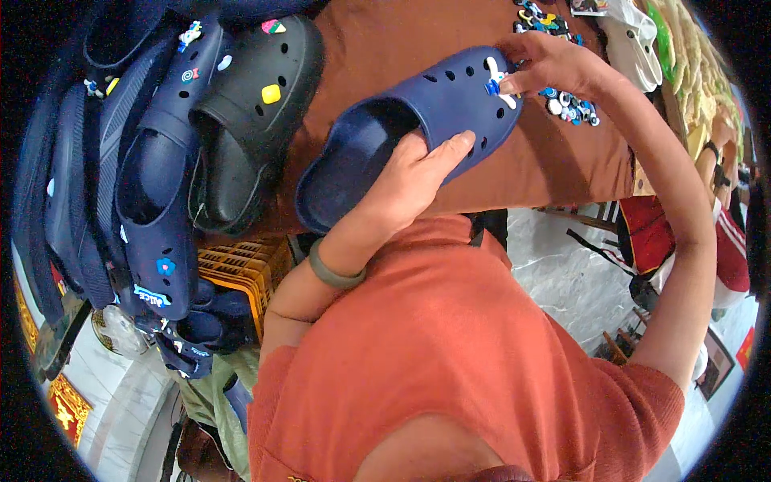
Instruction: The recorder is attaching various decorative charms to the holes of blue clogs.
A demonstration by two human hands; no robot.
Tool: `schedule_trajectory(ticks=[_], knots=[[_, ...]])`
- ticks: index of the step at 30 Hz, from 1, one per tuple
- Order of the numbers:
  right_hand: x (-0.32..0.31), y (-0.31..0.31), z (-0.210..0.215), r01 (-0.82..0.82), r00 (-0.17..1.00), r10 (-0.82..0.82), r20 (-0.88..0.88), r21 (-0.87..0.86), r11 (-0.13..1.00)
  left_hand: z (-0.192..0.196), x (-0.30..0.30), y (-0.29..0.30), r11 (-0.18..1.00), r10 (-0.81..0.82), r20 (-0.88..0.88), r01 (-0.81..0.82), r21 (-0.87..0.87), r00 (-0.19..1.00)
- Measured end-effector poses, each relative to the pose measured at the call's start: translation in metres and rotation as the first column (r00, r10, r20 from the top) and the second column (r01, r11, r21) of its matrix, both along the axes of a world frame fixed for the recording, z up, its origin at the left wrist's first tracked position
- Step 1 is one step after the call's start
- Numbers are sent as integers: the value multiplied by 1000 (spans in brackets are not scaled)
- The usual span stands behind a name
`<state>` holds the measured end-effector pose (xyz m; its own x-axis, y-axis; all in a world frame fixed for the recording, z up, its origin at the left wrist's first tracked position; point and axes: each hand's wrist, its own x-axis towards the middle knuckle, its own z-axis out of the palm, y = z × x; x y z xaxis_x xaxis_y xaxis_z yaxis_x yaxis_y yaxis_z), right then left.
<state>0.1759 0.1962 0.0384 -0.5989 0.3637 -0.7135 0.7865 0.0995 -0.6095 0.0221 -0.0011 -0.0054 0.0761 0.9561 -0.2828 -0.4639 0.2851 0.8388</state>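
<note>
2 hands hold a navy clog (401,136) above the brown cloth (554,169). Left hand (409,181) cups its side, fingers pressed together along the rim. Right hand (550,64) pinches a white charm (499,80) at the perforated toe. Smooth foam, rounded. Black clog (257,104) lies left, near loose charms (572,108).
</note>
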Motion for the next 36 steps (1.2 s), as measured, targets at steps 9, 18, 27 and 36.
schedule_trajectory(ticks=[9,18,27,36], knots=[[-5,-16,-9,104,994,-95,-62,157,982,-5,0,0,999,5,-107,-10,-45,994],[33,-23,-8,99,969,16,-248,444,891,11,-3,0,999,5,-115,-9,-37,993],[118,-44,-30,68,984,127,-127,917,393,10,-1,3,1000,9,-76,-11,-29,997],[110,-72,-63,5,997,71,-10,998,70,13,1,3,998,37,-135,-45,-55,990]])
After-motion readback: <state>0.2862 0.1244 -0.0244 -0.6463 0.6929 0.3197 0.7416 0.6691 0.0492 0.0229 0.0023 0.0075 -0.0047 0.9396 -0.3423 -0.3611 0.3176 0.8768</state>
